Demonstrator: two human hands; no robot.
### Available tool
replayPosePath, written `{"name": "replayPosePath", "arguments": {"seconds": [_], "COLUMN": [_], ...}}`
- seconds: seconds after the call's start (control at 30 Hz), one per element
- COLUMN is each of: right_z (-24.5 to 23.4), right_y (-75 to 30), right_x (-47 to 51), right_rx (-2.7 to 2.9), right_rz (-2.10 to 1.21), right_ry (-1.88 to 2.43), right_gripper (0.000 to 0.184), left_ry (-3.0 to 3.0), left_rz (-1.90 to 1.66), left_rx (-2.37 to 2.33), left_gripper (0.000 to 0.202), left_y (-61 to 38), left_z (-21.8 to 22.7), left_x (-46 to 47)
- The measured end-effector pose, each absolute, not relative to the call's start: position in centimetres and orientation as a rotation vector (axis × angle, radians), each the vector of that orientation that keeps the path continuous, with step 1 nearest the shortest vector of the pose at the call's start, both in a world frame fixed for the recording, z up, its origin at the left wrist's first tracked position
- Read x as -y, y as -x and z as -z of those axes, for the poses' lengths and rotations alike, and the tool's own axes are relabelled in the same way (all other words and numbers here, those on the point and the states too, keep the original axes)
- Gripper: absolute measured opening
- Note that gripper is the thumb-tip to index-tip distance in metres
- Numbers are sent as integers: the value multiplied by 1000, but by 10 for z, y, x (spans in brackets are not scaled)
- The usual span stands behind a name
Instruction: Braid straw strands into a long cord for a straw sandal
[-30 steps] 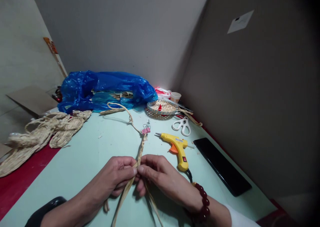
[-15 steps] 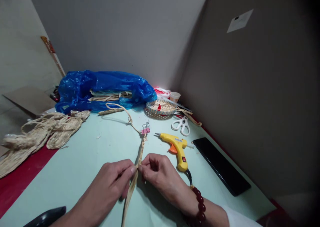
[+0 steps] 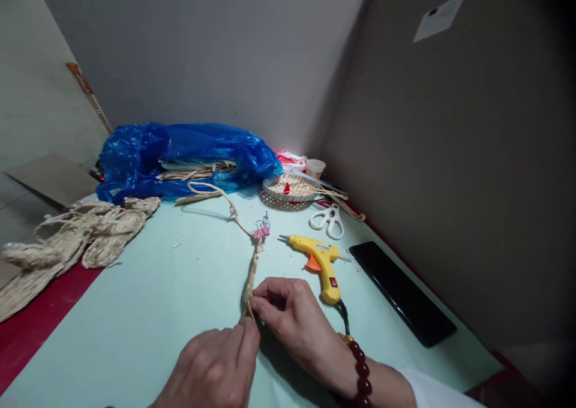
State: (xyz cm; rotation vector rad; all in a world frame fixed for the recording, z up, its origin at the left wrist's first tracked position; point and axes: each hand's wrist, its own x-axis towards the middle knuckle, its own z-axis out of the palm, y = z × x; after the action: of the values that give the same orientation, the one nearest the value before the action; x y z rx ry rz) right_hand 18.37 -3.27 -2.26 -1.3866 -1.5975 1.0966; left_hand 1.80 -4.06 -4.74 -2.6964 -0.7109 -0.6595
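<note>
A braid of pale straw-like strands point(image 3: 254, 270) runs toward me from a pink binder clip point(image 3: 261, 233). Beyond the clip, a thin cord of the same fibre point(image 3: 231, 210) curls away to the far left. My right hand point(image 3: 292, 321) pinches the braid's near end between thumb and fingertips. Just below it, my left hand point(image 3: 216, 360) is closed on the loose strands, its knuckles turned up and hiding most of them. A bracelet of dark red beads point(image 3: 361, 366) circles my right wrist.
Right of the braid lie a yellow glue gun point(image 3: 319, 258), white-handled scissors point(image 3: 327, 221) and a black phone-like slab point(image 3: 400, 291). Behind are a woven round basket point(image 3: 292, 187), a paper cup point(image 3: 315, 168) and a blue plastic bag point(image 3: 189, 144). Braided straw bundles point(image 3: 108, 228) lie left.
My left hand has moved down and slightly right, turning over the strands, from beside my right fingertips to below them. My right hand keeps its pinch on the braid. The view has shifted slightly.
</note>
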Motion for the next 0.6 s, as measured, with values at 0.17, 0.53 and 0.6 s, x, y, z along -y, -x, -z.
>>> {"name": "replayPosePath", "arguments": {"seconds": [0.17,0.53,0.6], "right_z": [21,25,23], "right_y": [-185,-184,-186], "right_x": [33,31,31], "right_rx": [1498,1308,1301], "right_rz": [-1247,-1442,-1429], "right_ry": [1349,1165,1159], "right_gripper": [18,10,8], "left_ry": [2516,2838,2968], "left_rz": [437,788,834], "left_rx": [684,1146,1686], "left_gripper": [32,24,19], "left_y": [-25,-19,-16], "left_z": [51,29,20], "left_x": [49,34,19]}}
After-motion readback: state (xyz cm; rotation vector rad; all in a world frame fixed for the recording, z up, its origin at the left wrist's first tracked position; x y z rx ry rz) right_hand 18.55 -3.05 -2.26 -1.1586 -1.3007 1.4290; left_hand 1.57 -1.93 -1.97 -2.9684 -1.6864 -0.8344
